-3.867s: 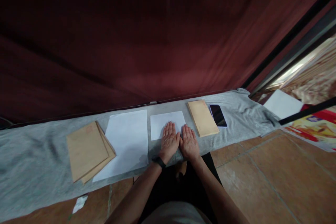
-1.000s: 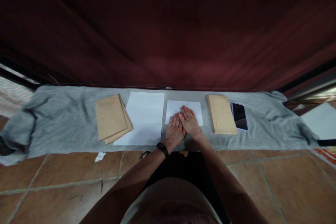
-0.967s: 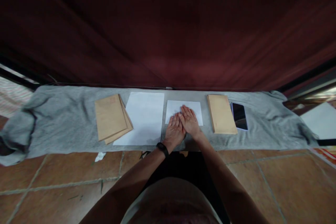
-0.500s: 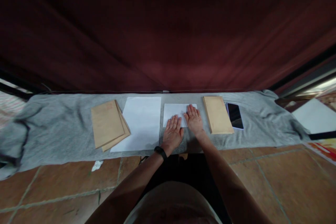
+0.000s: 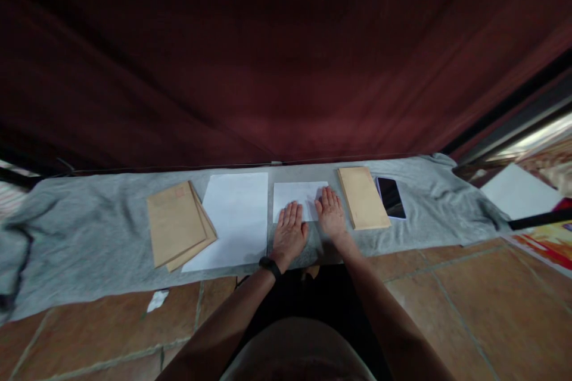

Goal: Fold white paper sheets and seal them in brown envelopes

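A white sheet of paper [image 5: 290,193], smaller than the one beside it and perhaps folded, lies flat in front of me. My left hand [image 5: 290,231] rests palm down on its lower left edge, fingers stretched out. On its right end lies my right hand [image 5: 331,212], also flat with the fingers extended. A larger white sheet [image 5: 239,214] is just left of it. Two or so brown envelopes [image 5: 176,223] overlap that sheet's left side. To the right of my right hand sits a stack of brown envelopes [image 5: 364,197].
A grey cloth [image 5: 107,238] covers the narrow work surface. The dark phone [image 5: 391,197] lies right of the envelope stack. A dark red curtain [image 5: 277,83] hangs behind. On the tiled floor is a scrap of white paper [image 5: 158,300]; at far right, a white board-like sheet [image 5: 521,191].
The camera view has shifted and tilted slightly. My left hand sits a little lower on the small sheet; both hands remain flat.
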`<state>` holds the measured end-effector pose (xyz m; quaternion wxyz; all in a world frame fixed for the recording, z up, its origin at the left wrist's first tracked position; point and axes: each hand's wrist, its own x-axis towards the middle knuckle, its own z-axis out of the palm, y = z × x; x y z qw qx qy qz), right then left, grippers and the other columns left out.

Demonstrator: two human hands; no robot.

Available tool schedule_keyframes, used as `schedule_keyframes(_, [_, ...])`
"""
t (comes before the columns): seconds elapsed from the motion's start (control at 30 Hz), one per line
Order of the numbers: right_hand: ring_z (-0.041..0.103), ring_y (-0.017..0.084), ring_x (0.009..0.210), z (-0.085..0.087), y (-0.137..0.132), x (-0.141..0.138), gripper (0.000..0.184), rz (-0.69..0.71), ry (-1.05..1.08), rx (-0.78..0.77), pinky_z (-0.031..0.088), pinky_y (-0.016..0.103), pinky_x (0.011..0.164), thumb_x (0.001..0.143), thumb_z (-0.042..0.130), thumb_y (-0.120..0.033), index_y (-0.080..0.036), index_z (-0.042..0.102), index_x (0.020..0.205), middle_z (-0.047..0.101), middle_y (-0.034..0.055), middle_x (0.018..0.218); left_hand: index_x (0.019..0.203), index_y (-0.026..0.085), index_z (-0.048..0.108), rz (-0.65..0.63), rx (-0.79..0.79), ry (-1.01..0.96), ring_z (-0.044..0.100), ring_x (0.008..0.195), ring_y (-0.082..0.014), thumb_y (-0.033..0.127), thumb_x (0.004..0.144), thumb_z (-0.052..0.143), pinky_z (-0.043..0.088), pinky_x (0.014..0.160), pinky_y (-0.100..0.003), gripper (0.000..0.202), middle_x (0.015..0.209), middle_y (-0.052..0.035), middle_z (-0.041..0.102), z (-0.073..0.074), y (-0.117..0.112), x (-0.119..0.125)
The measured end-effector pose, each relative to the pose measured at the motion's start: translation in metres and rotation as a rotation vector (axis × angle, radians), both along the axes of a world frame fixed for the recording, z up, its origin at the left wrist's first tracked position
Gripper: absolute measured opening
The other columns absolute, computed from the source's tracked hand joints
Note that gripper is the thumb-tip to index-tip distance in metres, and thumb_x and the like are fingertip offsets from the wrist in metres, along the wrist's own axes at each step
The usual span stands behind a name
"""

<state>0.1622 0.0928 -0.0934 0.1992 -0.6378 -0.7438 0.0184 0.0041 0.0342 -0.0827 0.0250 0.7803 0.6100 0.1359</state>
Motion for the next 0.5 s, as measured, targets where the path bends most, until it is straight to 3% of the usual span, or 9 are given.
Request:
schedule_keyframes(0.2, [0.029, 0.023, 0.15, 0.006, -0.039, -0.019, 0.057, 0.24, 0.021, -0.078, 0.023, 0.045, 0.123, 0.106, 0.024, -0.043, -0.015, 0.039, 0.153, 0.036, 0.0104, 0.159, 0.153, 0.007, 0.032, -0.017, -0.007, 0.025, 0.022, 0.152, -0.0254, 0.028, 0.1, 0.031, 0.021, 0.124, -0.048, 0.058, 0.161, -0.0156, 0.031, 0.003, 0.001, -0.002])
schedule_keyframes(0.5, [0.029, 0.027, 0.15, 0.007, -0.04, -0.024, 0.058, 0.019, -0.007, -0.067, 0.022, 0.048, 0.121, 0.106, 0.03, -0.041, -0.009, 0.035, 0.154, 0.033, 0.0164, 0.159, 0.154, 0.007, 0.032, -0.019, 0.013, -0.007, 0.024, 0.152, -0.0256, 0.03, 0.099, 0.033, 0.021, 0.124, -0.05, 0.059, 0.161, -0.0156, 0.032, 0.002, 0.001, -0.002])
